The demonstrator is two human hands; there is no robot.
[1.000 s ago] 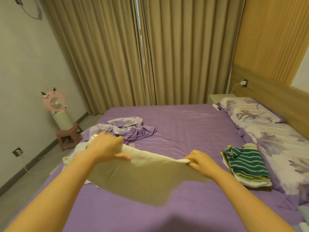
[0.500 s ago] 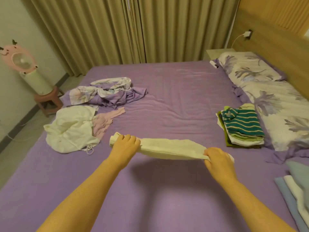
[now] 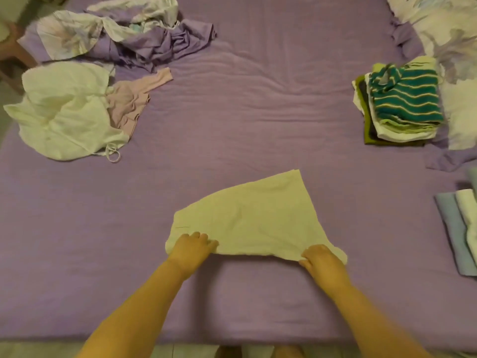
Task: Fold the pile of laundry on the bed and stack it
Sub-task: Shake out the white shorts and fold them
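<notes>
While the garment lies spread for folding, findings run left to right.

Unfolded pile, far left: a crumpled white cotton top with thin straps [image 3: 64, 112] lies against a small pale pink ribbed garment [image 3: 129, 102]; beyond them sits a rumpled lilac and floral-print sheet [image 3: 124, 34]. Judged as work outstanding.

Left hand [image 3: 192, 245]: fingers curled over the near left corner of the pale yellow cloth garment [image 3: 253, 218], gripping it, likely to pin that edge flat.

Pale yellow cloth garment: flat on the purple bed sheet [image 3: 258, 112], near centre, spreading away from both hands; its far right corner points toward the stack.

Right hand [image 3: 321, 259]: gripping the near right corner, holding the near edge taut between the hands.

Folded stack, far right: a teal and cream striped knit [image 3: 405, 96] tops it, beside a floral pillow [image 3: 454, 47]; well apart from the hands. Judged the destination.

Near right edge: folded pale blue and white linens [image 3: 462, 228], partly out of view.
</notes>
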